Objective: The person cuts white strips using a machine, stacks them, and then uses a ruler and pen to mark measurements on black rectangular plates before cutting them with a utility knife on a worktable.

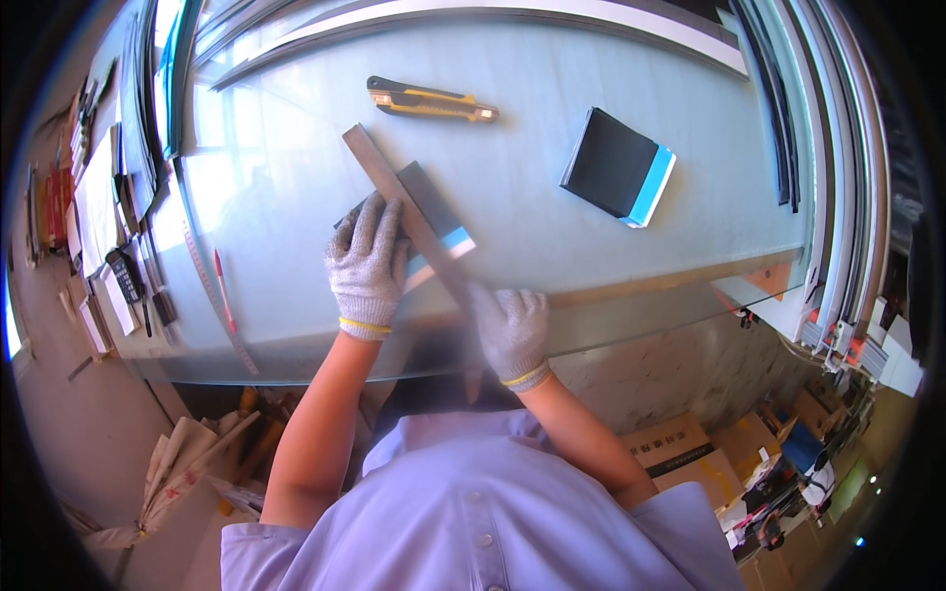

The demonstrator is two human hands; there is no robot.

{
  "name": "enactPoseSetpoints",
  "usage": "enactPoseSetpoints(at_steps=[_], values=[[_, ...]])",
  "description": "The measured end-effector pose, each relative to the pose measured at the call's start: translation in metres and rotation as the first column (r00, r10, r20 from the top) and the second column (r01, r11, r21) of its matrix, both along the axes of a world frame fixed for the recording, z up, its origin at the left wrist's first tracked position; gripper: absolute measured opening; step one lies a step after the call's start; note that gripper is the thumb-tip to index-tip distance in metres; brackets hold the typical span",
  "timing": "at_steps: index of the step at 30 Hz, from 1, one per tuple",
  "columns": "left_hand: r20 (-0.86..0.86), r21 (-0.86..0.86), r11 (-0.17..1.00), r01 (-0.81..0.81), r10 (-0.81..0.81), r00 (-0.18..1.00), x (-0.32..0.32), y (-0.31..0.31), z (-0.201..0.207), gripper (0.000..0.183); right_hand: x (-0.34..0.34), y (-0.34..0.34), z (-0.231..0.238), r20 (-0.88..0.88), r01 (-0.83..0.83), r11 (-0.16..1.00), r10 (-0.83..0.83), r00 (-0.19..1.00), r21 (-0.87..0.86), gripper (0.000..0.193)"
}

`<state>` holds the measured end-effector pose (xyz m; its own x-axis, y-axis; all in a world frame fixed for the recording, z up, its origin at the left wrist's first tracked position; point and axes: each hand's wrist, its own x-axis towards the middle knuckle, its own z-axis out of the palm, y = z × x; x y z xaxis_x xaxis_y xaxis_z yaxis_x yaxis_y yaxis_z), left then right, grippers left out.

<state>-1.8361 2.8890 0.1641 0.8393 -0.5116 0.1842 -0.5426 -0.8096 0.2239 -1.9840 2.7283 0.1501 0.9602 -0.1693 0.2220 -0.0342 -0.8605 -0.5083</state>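
Observation:
A long flat brown-grey bar lies slantwise across a black card with a blue and white edge strip. My left hand, in a grey knitted glove, holds the card from its left side, with the fingertips against the bar. Around the bar's near end closes my gloved right hand; this end and the fingers are partly blurred. Beyond them lies a yellow and black utility knife. To the right rests a stack of similar black cards with a blue strip.
The glass-topped table has its near edge just in front of me. A red pen and a tape measure lie at the left. Long metal profiles line the far side. Cardboard boxes stand below on the right.

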Motion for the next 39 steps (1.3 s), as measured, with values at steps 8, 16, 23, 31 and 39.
enactPoseSetpoints(at_steps=[8, 16, 23, 31, 39], values=[[-0.058, 0.016, 1.0, -0.006, 0.007, 0.998, -0.002, 0.004, 0.002, 0.06, -0.001, 0.001, 0.004, 0.006, -0.017, 0.997, 0.018, 1.0, -0.074, 0.038], [-0.032, 0.086, 0.996, 0.024, -0.021, 0.999, 0.002, 0.004, 0.008, 0.068, 0.08, -0.016, 0.026, 0.144, 0.004, 0.997, 0.007, 0.989, -0.078, 0.031], [-0.049, 0.124, 0.992, 0.02, -0.014, 0.999, 0.006, -0.004, 0.021, 0.062, 0.25, -0.027, 0.029, -0.273, -0.158, 0.876, 0.032, 0.962, -0.456, 0.026], [-0.099, 0.048, 0.998, -0.037, 0.041, 0.994, 0.004, 0.002, 0.021, 0.066, 0.199, -0.06, 0.069, -0.143, -0.232, 0.922, 0.196, 0.97, -0.311, 0.034], [-0.634, -0.424, 0.905, -0.036, -0.268, 0.726, -0.047, 0.001, 0.064, 0.064, 0.038, -0.037, 0.106, -0.091, -0.336, 0.862, 0.327, 0.941, -0.379, 0.038]])
